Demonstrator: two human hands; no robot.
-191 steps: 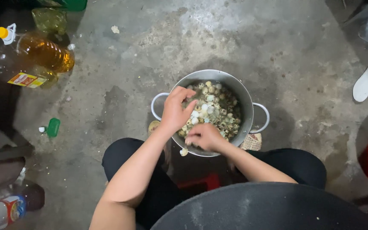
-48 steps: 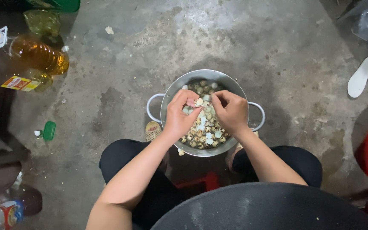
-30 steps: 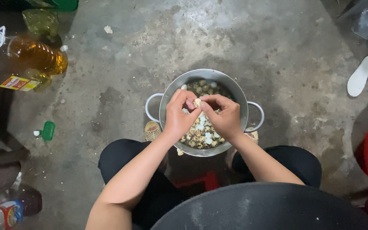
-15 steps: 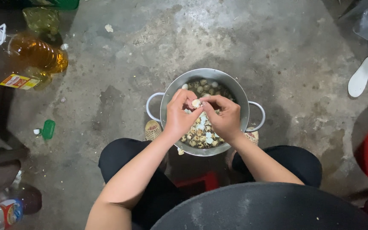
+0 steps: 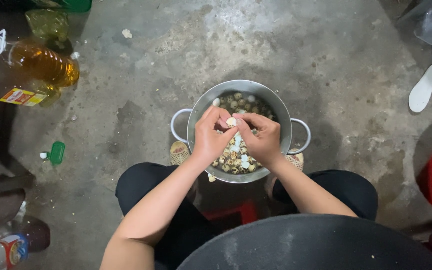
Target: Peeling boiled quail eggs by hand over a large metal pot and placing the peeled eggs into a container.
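The concrete floor (image 5: 141, 115) carries everything here, and directly under the grip stands a round metal pot (image 5: 199, 107) with two loop handles, filled with small speckled eggs (image 5: 236, 162) and pale bits of shell. Well off to the left of the grip lies a large bottle of yellow oil (image 5: 41, 65) on its side, and lower on that side a small green cap (image 5: 56, 152); far to the right lies a white sandal sole (image 5: 424, 88).

Above the middle of the pot the left hand (image 5: 208, 140) and the right hand (image 5: 261, 140) meet, fingertips closed together on one small pale egg (image 5: 231, 121) pinched between them. Both hands are clamped on it, the thumbs and forefingers pressing from either side, and the egg sits at the very top of the grip, clear of the heap below.

To my eye this is peeling work, and doing it well means a light pinch: such an egg is soft and would likely tear under hard pressure. Rolling it between the fingertips should loosen the shell in one strip. Keeping the grip over the pot lets the flakes fall inside it, not onto the floor. The thumbnails look best placed to lift the membrane, though whether it has come free is too small to tell.
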